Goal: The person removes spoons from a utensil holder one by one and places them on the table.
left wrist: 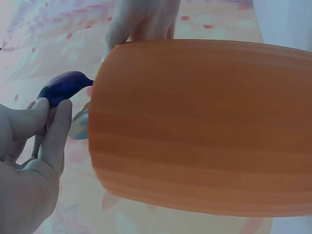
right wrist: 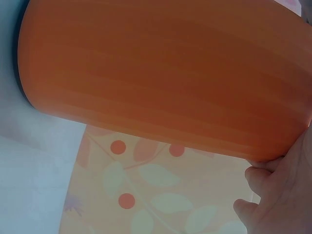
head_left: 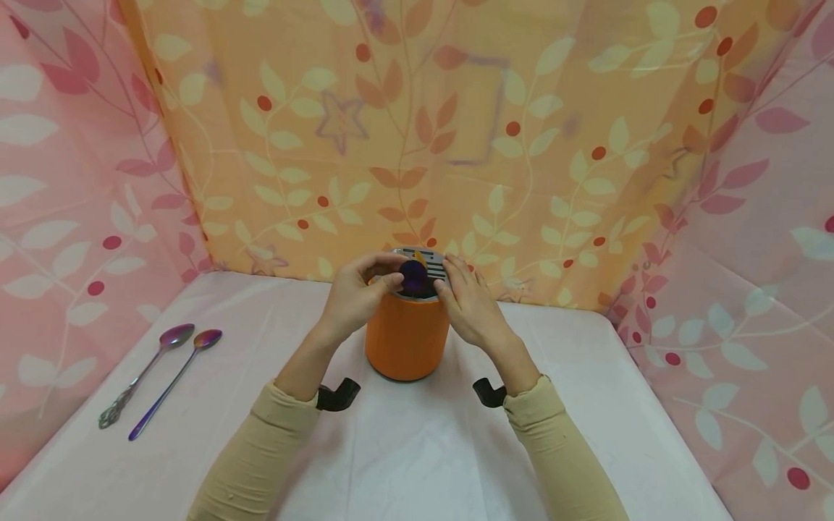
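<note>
Near the back edge of the white-covered table point(head_left: 404, 449), an orange container point(head_left: 407, 336) stands upright, where we find both arms able to meet over its grey slotted top point(head_left: 436, 270). We see the left hand point(head_left: 355, 292) pinching a dark purple spoon point(left wrist: 64, 88) by its bowl, thumb against fingertips; gripped at this end, we judge, so that the narrow handle is free to point down into the container. The neck leads behind the rim, and we cannot tell which opening, if any, the handle sits in. The right hand point(head_left: 472, 304) lies along the container's right upper edge, fingers loosely extended and slightly parted, gripping no utensil; we take its light touch as a brace against tipping. A gold-coloured utensil point(head_left: 419, 257) rises from the top just behind the purple bowl. Well apart to the left, an ornate-handled spoon point(head_left: 146, 370) and a slim purplish spoon point(head_left: 168, 391) lie side by side, bowls away from the person, perhaps laid so for easy picking up.
</note>
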`<state>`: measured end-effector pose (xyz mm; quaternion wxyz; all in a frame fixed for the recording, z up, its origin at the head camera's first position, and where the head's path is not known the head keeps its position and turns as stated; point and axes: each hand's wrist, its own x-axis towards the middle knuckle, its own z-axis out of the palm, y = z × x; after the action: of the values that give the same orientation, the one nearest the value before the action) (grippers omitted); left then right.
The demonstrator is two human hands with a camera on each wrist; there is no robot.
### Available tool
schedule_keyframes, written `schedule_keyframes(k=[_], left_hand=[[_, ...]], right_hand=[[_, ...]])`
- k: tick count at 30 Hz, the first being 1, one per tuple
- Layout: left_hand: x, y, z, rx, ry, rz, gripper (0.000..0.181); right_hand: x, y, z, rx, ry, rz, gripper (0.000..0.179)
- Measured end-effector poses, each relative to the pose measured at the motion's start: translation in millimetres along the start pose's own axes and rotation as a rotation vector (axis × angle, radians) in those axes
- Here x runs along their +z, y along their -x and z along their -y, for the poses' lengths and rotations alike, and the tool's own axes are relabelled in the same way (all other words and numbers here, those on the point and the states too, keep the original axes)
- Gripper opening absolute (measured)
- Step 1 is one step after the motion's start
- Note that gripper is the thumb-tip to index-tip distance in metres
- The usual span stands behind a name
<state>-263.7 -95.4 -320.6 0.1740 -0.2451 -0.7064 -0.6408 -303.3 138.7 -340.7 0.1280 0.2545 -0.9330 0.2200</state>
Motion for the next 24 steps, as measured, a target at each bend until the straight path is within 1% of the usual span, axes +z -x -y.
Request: schedule_keyframes(k=[9,14,21,24], left_hand=[[-7.9,3.3,-11.2,-0.003,0.091,-0.043,0.025],[-14.4,5.1,-19.3,0.0,0.12,-0.066,0.027],[-24.5,7.5,-29.3,0.029,0.195,-0.114,0.029],[-29.0,9.3,-33.6,0.042,0.237,-0.144,0.029]], right_hand=[[0,0.9,0,0.004,-0.021,-0.001,0.071],[-1,1.8,0,0.001,-0.019,0.005,0.071],[-1,1.7,1,0.002,-0.007,-0.002,0.072],[-1,1.8,1,0.002,-0.007,-0.004,0.072]])
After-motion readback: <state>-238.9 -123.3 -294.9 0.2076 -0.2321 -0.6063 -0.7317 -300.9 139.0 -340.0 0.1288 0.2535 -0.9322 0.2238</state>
